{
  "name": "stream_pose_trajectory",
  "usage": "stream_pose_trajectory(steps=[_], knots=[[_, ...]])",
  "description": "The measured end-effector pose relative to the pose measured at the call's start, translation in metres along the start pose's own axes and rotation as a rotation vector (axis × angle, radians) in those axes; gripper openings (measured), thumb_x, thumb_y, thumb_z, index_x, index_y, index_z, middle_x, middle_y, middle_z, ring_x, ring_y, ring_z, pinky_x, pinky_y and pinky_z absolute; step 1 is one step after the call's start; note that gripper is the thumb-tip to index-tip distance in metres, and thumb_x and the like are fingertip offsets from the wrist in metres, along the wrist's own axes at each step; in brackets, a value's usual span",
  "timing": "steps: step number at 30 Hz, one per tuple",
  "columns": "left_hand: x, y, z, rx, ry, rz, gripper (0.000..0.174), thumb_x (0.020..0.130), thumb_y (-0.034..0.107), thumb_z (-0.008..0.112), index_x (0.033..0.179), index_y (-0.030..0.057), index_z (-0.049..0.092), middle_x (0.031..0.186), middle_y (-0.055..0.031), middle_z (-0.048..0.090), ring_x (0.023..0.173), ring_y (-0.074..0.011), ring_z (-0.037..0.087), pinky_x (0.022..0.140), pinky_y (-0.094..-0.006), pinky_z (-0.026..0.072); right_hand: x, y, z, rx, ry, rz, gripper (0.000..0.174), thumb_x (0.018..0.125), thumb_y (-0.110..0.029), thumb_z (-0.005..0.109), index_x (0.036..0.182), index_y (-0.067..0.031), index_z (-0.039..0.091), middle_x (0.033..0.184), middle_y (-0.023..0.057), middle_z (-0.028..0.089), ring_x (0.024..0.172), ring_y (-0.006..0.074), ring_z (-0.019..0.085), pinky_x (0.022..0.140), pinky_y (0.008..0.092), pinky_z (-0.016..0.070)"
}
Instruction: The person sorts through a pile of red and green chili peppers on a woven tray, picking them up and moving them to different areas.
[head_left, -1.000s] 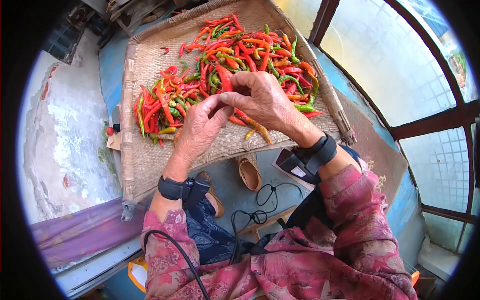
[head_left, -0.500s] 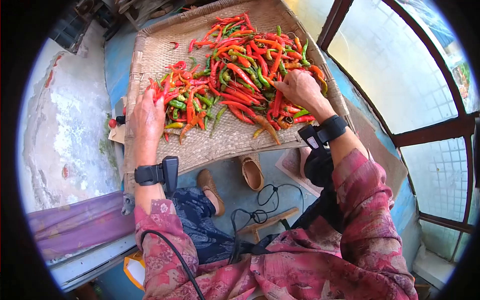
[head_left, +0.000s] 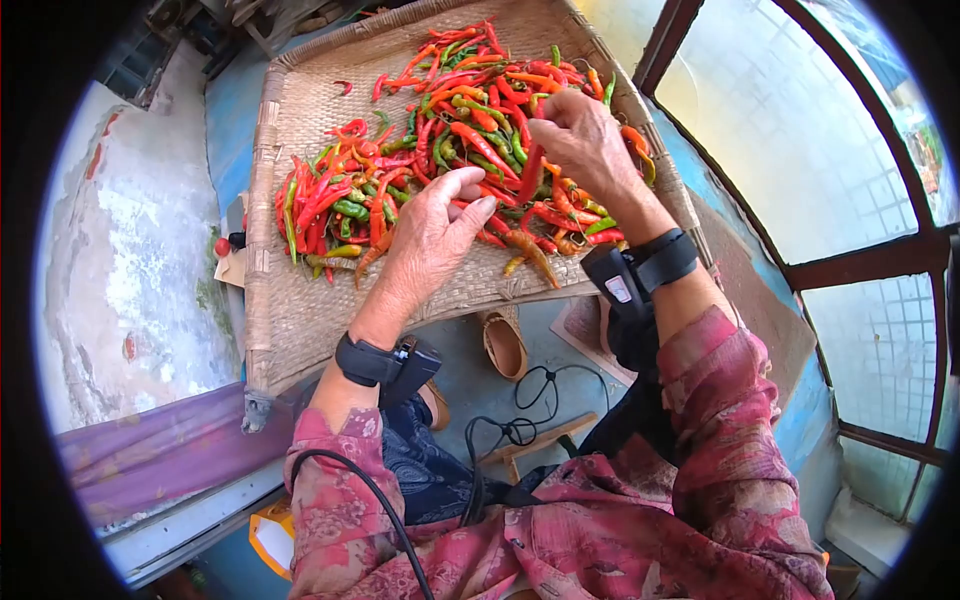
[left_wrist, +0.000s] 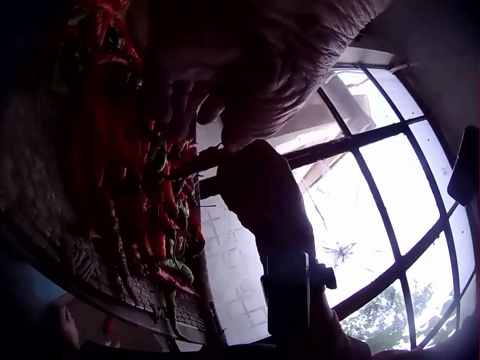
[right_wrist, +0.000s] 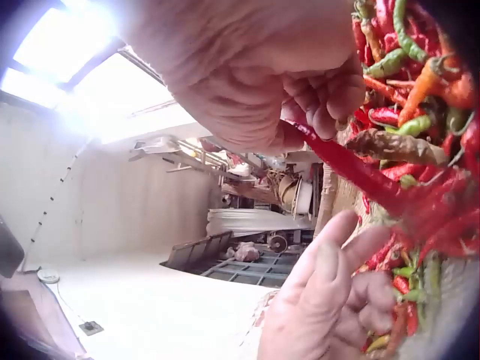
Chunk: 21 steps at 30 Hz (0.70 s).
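Between the thumb and fingers of my right hand (head_left: 592, 148) hangs a red chili pepper (head_left: 532, 178). In the right wrist view this pepper (right_wrist: 356, 171) is long and glossy, its upper end pinched and its tip over the pile. My left hand (head_left: 430, 232) is held over the front of the tray, thumb and fingers apart and loosely bent, with nothing in them. It faces the pepper from the left and below. Red, orange and green chilies (head_left: 475, 105) lie heaped in a woven tray (head_left: 300, 325), with a smaller heap (head_left: 335, 195) at the left.
A raised woven rim (head_left: 262, 180) edges the tray. To the right stands a dark-framed window (head_left: 800, 130), to the left a peeling wall (head_left: 140, 260). Below the tray are a brown shoe (head_left: 503, 345), a black cable (head_left: 520, 430) and a wooden piece (head_left: 540, 440).
The hands were together over the tray, then parted, left to the smaller heap and right into the larger. Now the right has lifted a red chili and the left has come back rightward.
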<state>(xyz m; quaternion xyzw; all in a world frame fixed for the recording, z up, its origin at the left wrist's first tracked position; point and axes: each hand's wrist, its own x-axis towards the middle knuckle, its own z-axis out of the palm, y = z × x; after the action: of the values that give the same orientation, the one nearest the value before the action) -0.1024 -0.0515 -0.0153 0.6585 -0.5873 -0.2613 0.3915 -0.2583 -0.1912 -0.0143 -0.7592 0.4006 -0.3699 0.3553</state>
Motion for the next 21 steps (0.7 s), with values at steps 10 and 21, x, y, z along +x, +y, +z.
stream_pose_trajectory(steps=[10, 21], knots=[[0.015, 0.008, 0.014, -0.163, -0.009, -0.081, 0.028, 0.092, 0.025, 0.053, 0.103, 0.0007, 0.060, 0.074, -0.0056, 0.061, 0.064, -0.0115, 0.055, 0.060, -0.0283, 0.0463, -0.009, -0.016, 0.004, 0.247, -0.289, -0.060, 0.050, 0.079, -0.035, 0.068, 0.108, 0.0057, 0.058, 0.084, 0.0154, 0.065, 0.078, 0.0254, 0.064, 0.070, 0.0356, 0.0505], [0.004, -0.021, -0.049, -0.390, 0.207, -0.170, 0.017, 0.094, 0.015, 0.049, 0.100, 0.0046, 0.062, 0.070, 0.0024, 0.056, 0.055, -0.0028, 0.044, 0.050, -0.0173, 0.0372, -0.010, 0.010, 0.021, -0.456, -0.437, -0.135, 0.034, 0.073, -0.022, 0.067, 0.094, 0.0015, 0.055, 0.089, 0.0199, 0.064, 0.083, 0.0376, 0.063, 0.072, 0.0457, 0.0511]])
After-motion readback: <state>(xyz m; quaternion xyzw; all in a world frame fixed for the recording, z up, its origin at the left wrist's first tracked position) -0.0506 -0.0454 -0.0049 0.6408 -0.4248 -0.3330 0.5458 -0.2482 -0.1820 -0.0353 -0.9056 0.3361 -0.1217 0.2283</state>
